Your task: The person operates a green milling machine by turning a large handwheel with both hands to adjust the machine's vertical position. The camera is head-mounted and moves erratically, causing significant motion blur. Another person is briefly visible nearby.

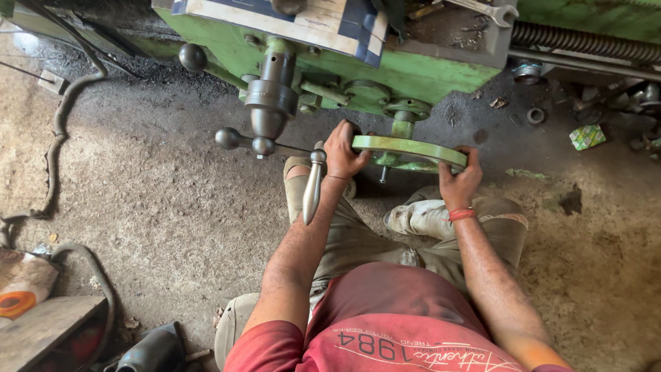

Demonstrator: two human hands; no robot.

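Green handwheel (407,146), likely heavy, rigid, greasy cast metal: gripped on rim by left hand (342,153) at 9 o'clock, right hand (460,182) at 3 o'clock.

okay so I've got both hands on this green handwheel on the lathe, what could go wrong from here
Three risks, judging from this view:
1. The left hand grips the green handwheel right beside the steel crank handle; if the wheel turns, knuckles could hit it.
2. The red wrist thread on the right hand might catch on the wheel rim.
3. The hose and loose parts on the gritty floor could trip you when stepping back.
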